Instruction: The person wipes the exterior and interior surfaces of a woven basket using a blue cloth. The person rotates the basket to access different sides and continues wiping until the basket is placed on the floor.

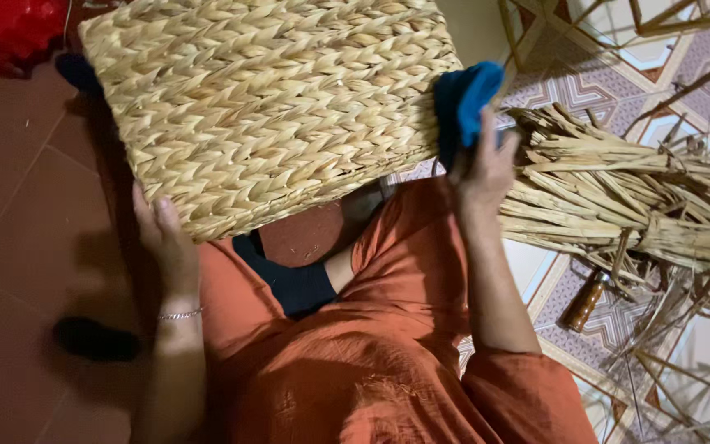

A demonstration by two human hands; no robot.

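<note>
Resting over the person's lap, the woven basket (265, 107) tilts with its long axis running from upper left to lower right, its flat braided face turned to the camera. It looks light and fairly stiff — dry plaited fibre, rough enough not to slip (though hard squeezing could dent the weave), so the edges seem the best places to grip. The left hand (166, 242) lies flat, fingers together, against the lower left edge. The right hand (486, 168) is clamped on a blue cloth (466, 99) pressed against the right edge. Dried reeds (618, 197) lie on the patterned mat (601, 316) beside it.
</note>
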